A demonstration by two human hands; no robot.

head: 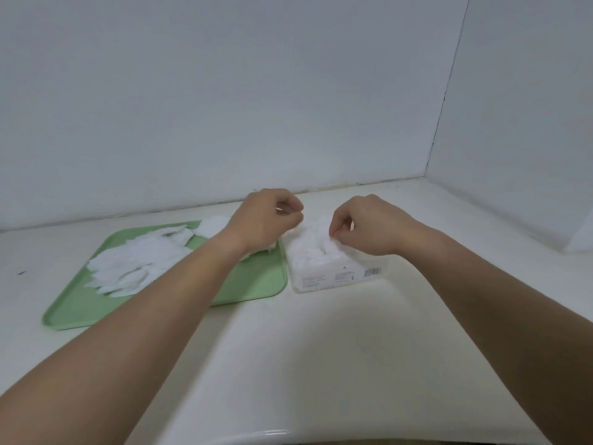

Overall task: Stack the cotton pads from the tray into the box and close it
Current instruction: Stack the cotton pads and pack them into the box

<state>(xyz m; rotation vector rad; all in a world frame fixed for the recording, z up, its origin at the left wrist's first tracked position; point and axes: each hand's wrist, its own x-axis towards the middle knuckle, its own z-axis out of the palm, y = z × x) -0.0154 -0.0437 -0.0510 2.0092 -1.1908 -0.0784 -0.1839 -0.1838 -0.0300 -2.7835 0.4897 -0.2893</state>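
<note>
**Two hands at the box, pads heaped high**

Right hand (pixel 362 226) over the top of the box (pixel 337 279), knuckles up, thumb and forefinger pinching into the heap of cotton pads (pixel 311 248) mounded above the rim. Left hand (pixel 266 220) just beside it across a narrow gap, raised over the far right corner of the tray (pixel 250 284). Fingers curled in toward the palm, a white sliver showing between the fingertips, yet impossible to tell whether gripping a pad or nothing. Both forearms bare, reaching in from the near edge of the counter (pixel 321 348).

Box clear-walled and rectangular, small print and a barcode (pixel 372 272) on its near wall. Set toward the far edge of the counter, just beside the right edge of the tray; touching or not, hard to say.

Tray pale green with rounded corners, left of the box and turned at a slant to the counter's edges. Loose pads (pixel 134 264) spread over its left and far parts in an overlapping drift, a few tucked under the left wrist. Near right part of the tray bare.

Counter white, with a tiny blue mark (pixel 21 273) near its left edge. Pale wall (pixel 224 91) along the far edge, meeting a side wall (pixel 529 123) at the far right corner in a dark seam.
</note>
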